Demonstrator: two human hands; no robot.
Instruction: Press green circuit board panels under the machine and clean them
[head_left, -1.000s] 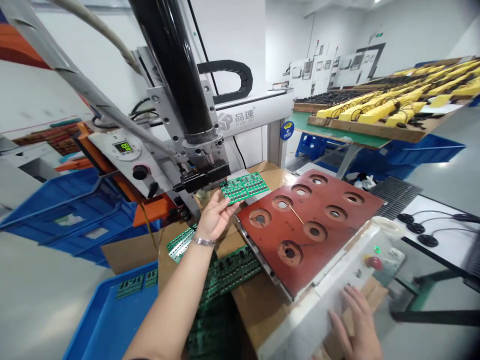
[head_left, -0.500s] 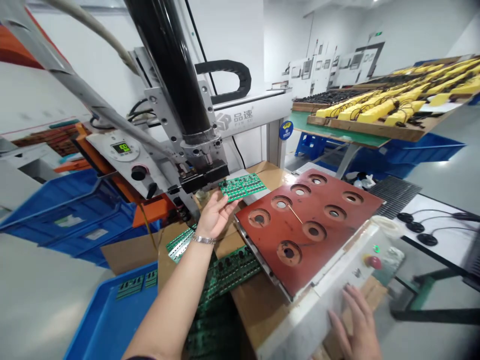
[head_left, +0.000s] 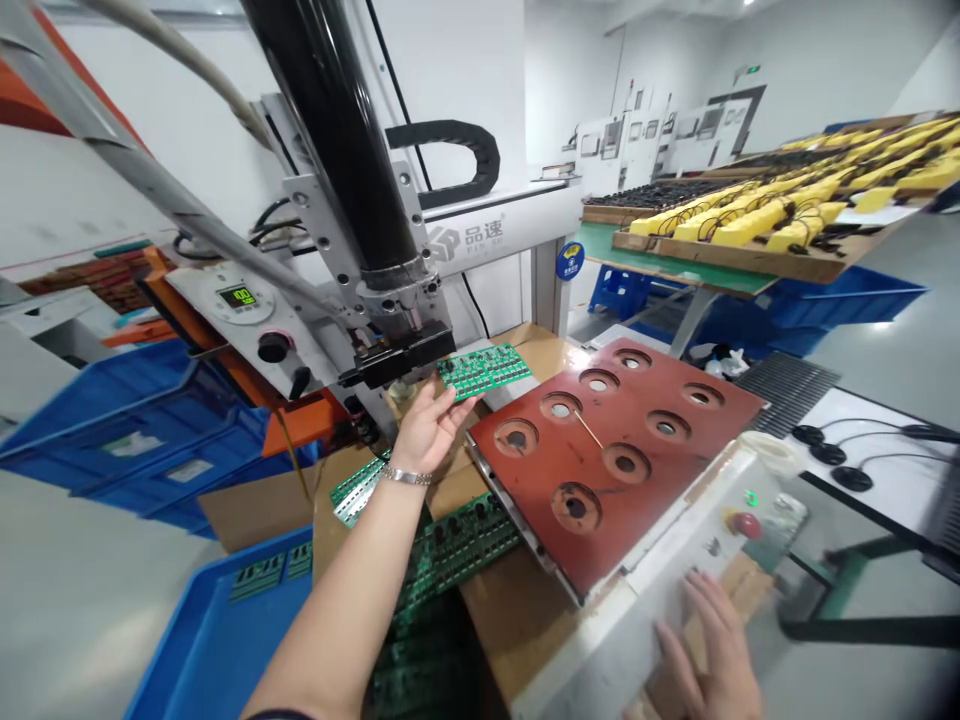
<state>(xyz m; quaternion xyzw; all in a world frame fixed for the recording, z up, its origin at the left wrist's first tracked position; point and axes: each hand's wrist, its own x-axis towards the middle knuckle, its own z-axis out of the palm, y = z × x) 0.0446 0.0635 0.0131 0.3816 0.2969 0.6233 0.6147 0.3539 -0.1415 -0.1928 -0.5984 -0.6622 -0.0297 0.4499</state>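
The left hand (head_left: 426, 428) pinched the near edge of a green circuit board (head_left: 484, 369), which lay just beyond its fingertips under the black machine head (head_left: 397, 356). The right hand (head_left: 709, 655) rested flat, fingers spread, on the white control panel (head_left: 675, 560).

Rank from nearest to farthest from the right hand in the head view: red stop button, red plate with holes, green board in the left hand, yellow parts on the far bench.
From the right hand:
1. Red stop button, just above it on the white panel.
2. Red plate with holes, up and left.
3. Green board, held under the machine head by the left hand.
4. Yellow parts, far bench, upper right.
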